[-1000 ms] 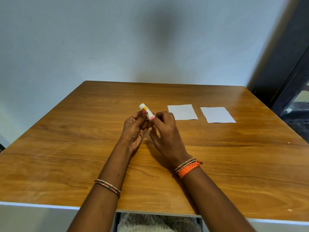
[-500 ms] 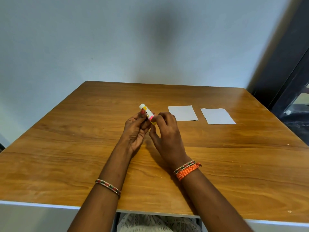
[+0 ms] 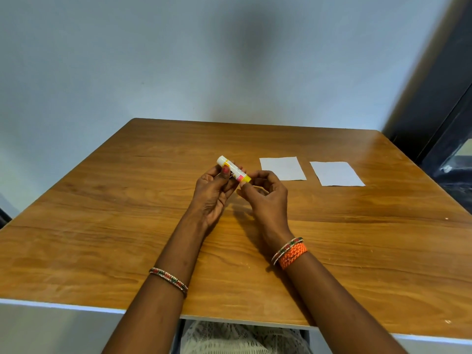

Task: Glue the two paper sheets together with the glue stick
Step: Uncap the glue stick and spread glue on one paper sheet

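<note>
The left hand (image 3: 213, 194) grips the glue stick (image 3: 233, 171) above mid-table, tilted. The right hand (image 3: 265, 198) sits curled at its yellow end — pinching or merely touching, I cannot tell. Two paper sheets (image 3: 282, 168) (image 3: 336, 174) lie apart to the right, near the wooden table's (image 3: 102, 226) far edge.

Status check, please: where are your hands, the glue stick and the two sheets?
Left hand grips glue stick; right hand at its yellow end. Two paper sheets flat, apart, untouched. Nothing in the way.
</note>
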